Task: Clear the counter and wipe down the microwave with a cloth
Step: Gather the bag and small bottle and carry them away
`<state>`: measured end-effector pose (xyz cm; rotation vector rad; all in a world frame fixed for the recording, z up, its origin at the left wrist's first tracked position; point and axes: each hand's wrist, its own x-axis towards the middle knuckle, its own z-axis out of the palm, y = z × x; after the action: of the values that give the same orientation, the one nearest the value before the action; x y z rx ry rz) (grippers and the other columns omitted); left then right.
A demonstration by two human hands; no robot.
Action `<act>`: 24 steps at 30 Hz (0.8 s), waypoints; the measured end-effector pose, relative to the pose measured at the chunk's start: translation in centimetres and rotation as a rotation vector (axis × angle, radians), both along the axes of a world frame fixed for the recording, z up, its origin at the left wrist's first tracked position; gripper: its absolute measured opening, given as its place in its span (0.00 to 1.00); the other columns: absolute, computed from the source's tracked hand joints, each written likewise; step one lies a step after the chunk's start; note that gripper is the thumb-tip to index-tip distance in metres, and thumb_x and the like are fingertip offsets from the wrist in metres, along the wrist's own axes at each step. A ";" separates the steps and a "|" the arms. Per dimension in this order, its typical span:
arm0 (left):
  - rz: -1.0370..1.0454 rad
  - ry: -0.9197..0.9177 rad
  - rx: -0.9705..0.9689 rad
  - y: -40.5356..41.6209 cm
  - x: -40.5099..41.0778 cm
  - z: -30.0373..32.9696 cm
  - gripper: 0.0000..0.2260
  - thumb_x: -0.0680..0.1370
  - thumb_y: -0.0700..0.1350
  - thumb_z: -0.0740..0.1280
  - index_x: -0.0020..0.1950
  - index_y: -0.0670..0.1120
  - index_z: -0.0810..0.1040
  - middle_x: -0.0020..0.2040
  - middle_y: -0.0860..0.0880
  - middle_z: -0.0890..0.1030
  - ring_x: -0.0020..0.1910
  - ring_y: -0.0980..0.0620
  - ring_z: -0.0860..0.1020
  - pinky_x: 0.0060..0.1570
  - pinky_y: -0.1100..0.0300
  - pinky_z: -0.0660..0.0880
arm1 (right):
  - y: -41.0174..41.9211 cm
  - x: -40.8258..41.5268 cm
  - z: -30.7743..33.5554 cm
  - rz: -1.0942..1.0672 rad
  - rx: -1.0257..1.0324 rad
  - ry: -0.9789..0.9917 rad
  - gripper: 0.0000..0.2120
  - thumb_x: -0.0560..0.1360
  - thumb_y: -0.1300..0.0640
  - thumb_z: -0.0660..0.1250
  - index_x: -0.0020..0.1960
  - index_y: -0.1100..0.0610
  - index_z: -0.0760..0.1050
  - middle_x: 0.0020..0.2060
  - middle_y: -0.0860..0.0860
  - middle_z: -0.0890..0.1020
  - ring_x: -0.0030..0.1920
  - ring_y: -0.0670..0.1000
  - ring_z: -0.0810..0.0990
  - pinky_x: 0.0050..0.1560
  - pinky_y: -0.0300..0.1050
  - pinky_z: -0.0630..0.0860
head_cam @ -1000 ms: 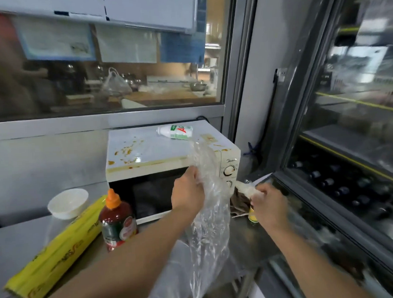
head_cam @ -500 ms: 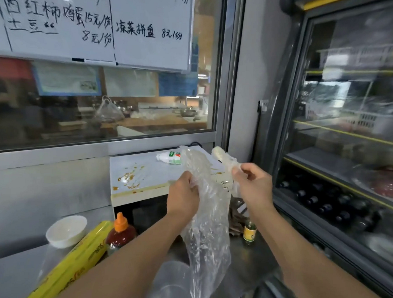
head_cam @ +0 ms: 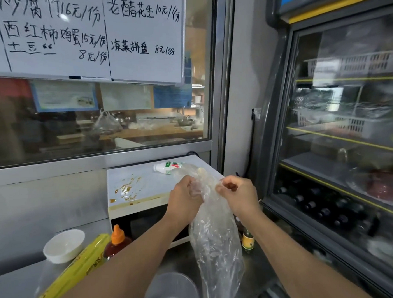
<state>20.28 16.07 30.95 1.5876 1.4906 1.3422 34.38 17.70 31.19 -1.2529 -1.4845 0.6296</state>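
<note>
I am in the clearing part of the job: both my hands are up in front of the microwave (head_cam: 147, 190), working the mouth of a clear plastic bag (head_cam: 214, 234) that hangs down over the front edge of the counter (head_cam: 261, 266). My left hand (head_cam: 185, 198) grips the bag's top on one side, fingers curled into the film, and my right hand (head_cam: 239, 195) pinches the other side between thumb and fingertips. I judge the next move calls for pulling the mouth apart so the loose things can go in: the white bottle (head_cam: 168, 168) lying at the back edge of the microwave's top, the sauce bottle (head_cam: 116, 244), the small bottle (head_cam: 247, 240) by the microwave's right front corner, the bowl (head_cam: 64, 245) and the yellow box (head_cam: 70, 276) toward the counter's left edge. Brown spills (head_cam: 126, 190) on the microwave's top wait for a cloth, which I cannot see. Half a second ago my hands held the bag further apart; now they are closer, bunching its top.
</note>
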 end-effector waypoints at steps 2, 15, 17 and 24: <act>-0.046 -0.085 -0.031 -0.2 -0.1 0.4 0.12 0.70 0.40 0.73 0.50 0.47 0.73 0.43 0.51 0.81 0.38 0.55 0.78 0.36 0.62 0.74 | 0.0 -0.2 0.1 0.027 0.013 -0.059 0.02 0.72 0.61 0.71 0.42 0.58 0.81 0.37 0.51 0.82 0.36 0.44 0.76 0.39 0.36 0.73; -0.046 -0.353 -0.095 -0.5 -2.1 1.4 0.12 0.74 0.36 0.68 0.57 0.43 0.75 0.48 0.46 0.81 0.41 0.52 0.80 0.33 0.65 0.73 | -0.4 -2.7 0.4 0.099 0.100 -0.297 0.07 0.73 0.66 0.68 0.39 0.56 0.78 0.36 0.46 0.79 0.38 0.47 0.76 0.35 0.30 0.70; -0.033 -0.369 -0.084 -0.3 -2.6 1.6 0.11 0.75 0.35 0.68 0.55 0.44 0.75 0.48 0.46 0.81 0.42 0.52 0.80 0.33 0.65 0.74 | -0.4 -2.7 0.5 0.104 0.077 -0.195 0.08 0.71 0.65 0.70 0.43 0.52 0.78 0.38 0.42 0.79 0.39 0.42 0.76 0.37 0.25 0.70; 0.032 -0.452 -0.009 1.3 -4.7 3.7 0.09 0.75 0.35 0.68 0.52 0.45 0.75 0.46 0.48 0.81 0.41 0.52 0.81 0.31 0.64 0.75 | 1.4 -2.7 1.4 0.096 0.014 -0.096 0.13 0.71 0.57 0.72 0.54 0.50 0.75 0.52 0.47 0.77 0.49 0.43 0.75 0.43 0.34 0.70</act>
<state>15.55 17.40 34.63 1.1553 1.2419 1.5806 31.66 19.09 32.60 -1.2213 -1.6334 0.6279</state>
